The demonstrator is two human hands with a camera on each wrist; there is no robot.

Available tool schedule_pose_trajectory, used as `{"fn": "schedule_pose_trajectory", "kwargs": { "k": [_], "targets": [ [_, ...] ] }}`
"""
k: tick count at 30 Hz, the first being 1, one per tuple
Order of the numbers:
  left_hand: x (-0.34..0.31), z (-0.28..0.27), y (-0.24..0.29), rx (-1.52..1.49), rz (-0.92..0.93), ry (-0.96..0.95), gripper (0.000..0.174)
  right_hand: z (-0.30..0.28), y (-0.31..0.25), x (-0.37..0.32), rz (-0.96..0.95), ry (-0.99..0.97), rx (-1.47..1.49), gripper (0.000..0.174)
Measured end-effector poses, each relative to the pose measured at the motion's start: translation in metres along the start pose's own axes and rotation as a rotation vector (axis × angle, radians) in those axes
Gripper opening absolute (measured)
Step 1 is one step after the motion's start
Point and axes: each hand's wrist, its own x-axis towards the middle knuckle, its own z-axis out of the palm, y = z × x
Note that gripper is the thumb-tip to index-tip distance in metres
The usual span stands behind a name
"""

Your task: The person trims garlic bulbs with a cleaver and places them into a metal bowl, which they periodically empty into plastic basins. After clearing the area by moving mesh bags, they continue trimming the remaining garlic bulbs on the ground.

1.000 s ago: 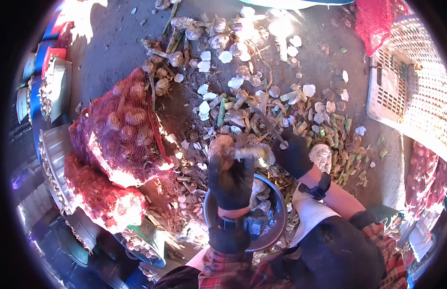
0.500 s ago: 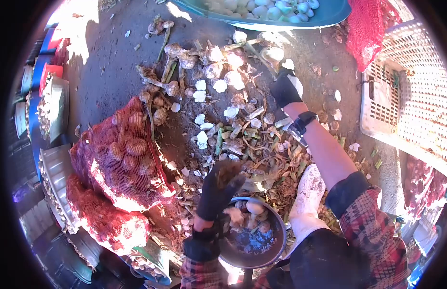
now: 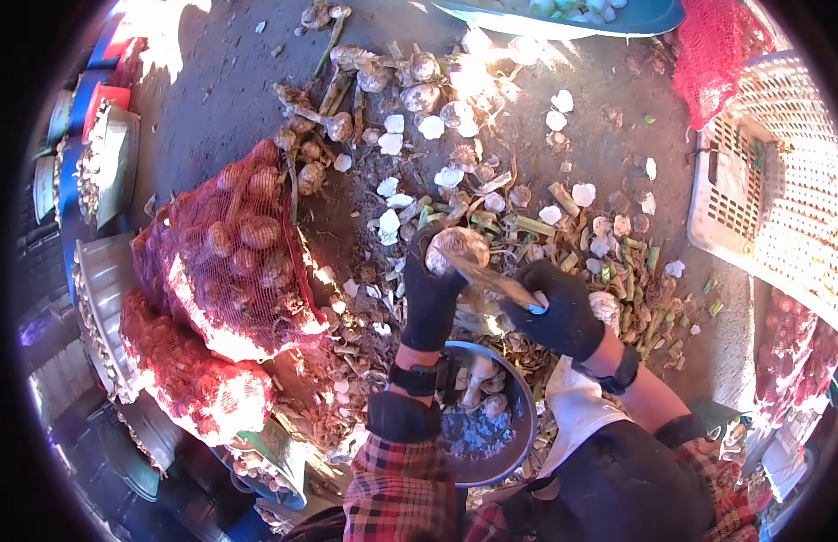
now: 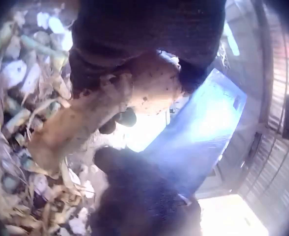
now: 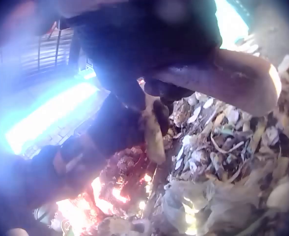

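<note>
In the head view my gloved left hand (image 3: 430,303) grips a garlic bulb (image 3: 459,248) in front of me. Its thick, dirty stalk (image 4: 80,123) sticks out in the left wrist view. My gloved right hand (image 3: 563,312) holds a knife (image 3: 491,282) with a broad blade (image 4: 203,128), angled toward the bulb and overlapping it in the head view. Below both hands stands a round basin (image 3: 530,425) with a few bulbs and bluish bits inside. Cut stalks and peelings (image 3: 518,226) cover the ground beyond the hands.
Red mesh sacks of bulbs (image 3: 234,244) stand at left. Unpeeled garlic with stalks (image 3: 374,77) lies farther out. At the far side is a blue tub (image 3: 563,25) of pale bulbs; at right, a white plastic crate (image 3: 708,194). A boot (image 3: 577,397) is beside the basin.
My right hand came back from reaching toward the far garlic pile to beside my left hand. The left hand moved forward from next to the basin and now holds a bulb.
</note>
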Motion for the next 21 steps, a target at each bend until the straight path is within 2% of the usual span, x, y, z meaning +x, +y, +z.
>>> {"fn": "schedule_pose_trajectory", "kwargs": {
  "k": [1, 3, 4, 5, 7, 8, 11, 12, 13, 14, 15, 16, 19, 20, 21],
  "targets": [
    [-0.004, -0.015, -0.017, 0.102, 0.063, 0.012, 0.056, -0.008, -0.005, -0.001, -0.001, -0.02, -0.143, 0.03],
    [-0.012, -0.034, -0.036, 0.311, 0.185, 0.055, 0.058, -0.021, -0.016, 0.004, -0.033, -0.034, -0.191, 0.028],
    [-0.022, -0.038, -0.032, 0.646, 0.467, -0.142, 0.056, -0.024, -0.021, 0.006, -0.105, -0.071, -0.283, 0.027],
    [-0.032, -0.041, -0.038, 0.611, 0.397, -0.172, 0.055, -0.026, -0.027, 0.006, -0.179, -0.109, -0.374, 0.025],
    [-0.053, -0.048, -0.052, 0.545, 0.257, -0.222, 0.053, -0.026, -0.038, 0.005, -0.161, -0.137, -0.334, 0.03],
    [-0.058, -0.065, -0.06, 0.375, 0.082, -0.284, 0.054, -0.025, -0.039, 0.003, -0.166, -0.142, -0.337, 0.03],
    [-0.056, -0.056, -0.044, 0.217, -0.159, -0.315, 0.063, -0.019, -0.033, -0.001, -0.194, -0.144, -0.359, 0.03],
    [-0.052, -0.026, -0.001, 0.469, 0.168, -0.312, 0.068, -0.017, -0.028, -0.002, -0.213, -0.135, -0.382, 0.031],
    [-0.051, -0.007, 0.02, 0.714, 0.498, -0.301, 0.073, -0.018, -0.025, -0.002, -0.208, -0.136, -0.382, 0.031],
    [-0.059, -0.008, -0.004, 0.358, 0.318, -0.046, 0.073, -0.021, -0.022, -0.002, -0.225, -0.179, -0.405, 0.031],
    [-0.06, -0.009, 0.001, 0.356, 0.315, -0.044, 0.073, -0.022, -0.018, -0.001, -0.245, -0.225, -0.427, 0.031],
    [-0.061, -0.013, 0.009, 0.62, 0.338, -0.164, 0.07, -0.021, -0.014, 0.0, -0.246, -0.229, -0.427, 0.031],
    [-0.064, 0.001, 0.028, 0.663, 0.194, -0.2, 0.064, -0.011, 0.003, -0.001, -0.296, -0.166, -0.359, 0.035],
    [-0.063, -0.002, 0.028, 0.821, 0.374, -0.283, 0.064, -0.007, 0.008, -0.001, -0.316, -0.151, -0.326, 0.036],
    [-0.066, -0.008, 0.028, 0.901, 0.458, -0.327, 0.064, -0.004, 0.01, -0.003, -0.33, -0.137, -0.291, 0.037]
  ]
}}
